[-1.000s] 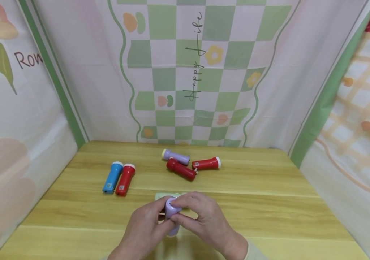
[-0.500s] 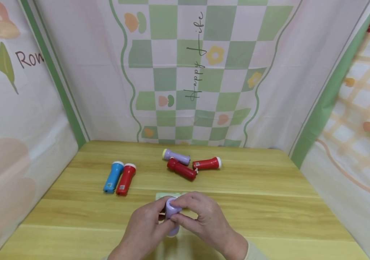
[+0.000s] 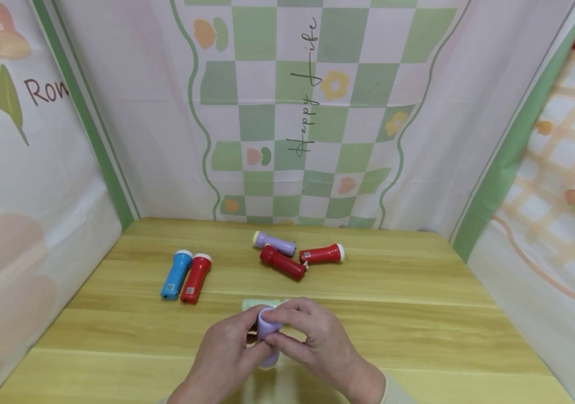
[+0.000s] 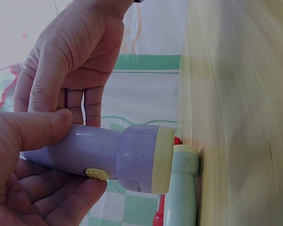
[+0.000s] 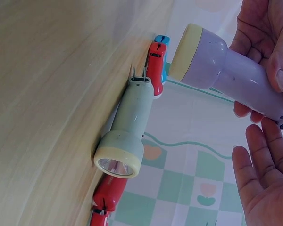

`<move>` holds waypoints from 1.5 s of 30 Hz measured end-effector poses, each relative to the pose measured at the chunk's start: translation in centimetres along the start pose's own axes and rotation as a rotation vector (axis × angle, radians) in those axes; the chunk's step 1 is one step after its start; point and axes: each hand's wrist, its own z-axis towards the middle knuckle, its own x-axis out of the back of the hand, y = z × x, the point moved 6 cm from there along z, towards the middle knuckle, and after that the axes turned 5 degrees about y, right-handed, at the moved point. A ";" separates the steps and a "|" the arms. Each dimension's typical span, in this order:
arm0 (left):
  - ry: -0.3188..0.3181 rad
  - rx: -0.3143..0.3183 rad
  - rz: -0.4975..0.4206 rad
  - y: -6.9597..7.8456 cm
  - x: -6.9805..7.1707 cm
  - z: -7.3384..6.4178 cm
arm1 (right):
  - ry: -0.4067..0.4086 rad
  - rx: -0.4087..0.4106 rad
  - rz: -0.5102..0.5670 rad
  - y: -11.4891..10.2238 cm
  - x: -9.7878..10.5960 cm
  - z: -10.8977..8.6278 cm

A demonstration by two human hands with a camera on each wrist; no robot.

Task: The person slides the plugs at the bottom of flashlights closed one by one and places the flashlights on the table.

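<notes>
A pale purple flashlight is held just above the table with its tail up and its cream-rimmed head pointing down. My left hand grips the barrel, thumb along one side and fingers around the other, near the cream switch seen in the left wrist view. With thumb and index finger, my right hand pinches the tail end. A dark slot shows at that tail in the right wrist view. Behind it on the table lies a mint green flashlight, two metal prongs standing out of its tail; in the head view the hands mostly hide it.
Blue and red flashlights lie side by side at the left of the wooden table. Farther back lie another purple flashlight, a dark red one and a red one. Printed cloth hangs on three sides.
The right index finger has shifted slightly over the tail of the purple flashlight. Otherwise both hands and the flashlights on the table stay where they were.
</notes>
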 end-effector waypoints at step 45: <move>0.063 -0.054 0.119 0.1 0.4 1.0 | -0.043 -0.022 -0.129 0.0 0.1 0.5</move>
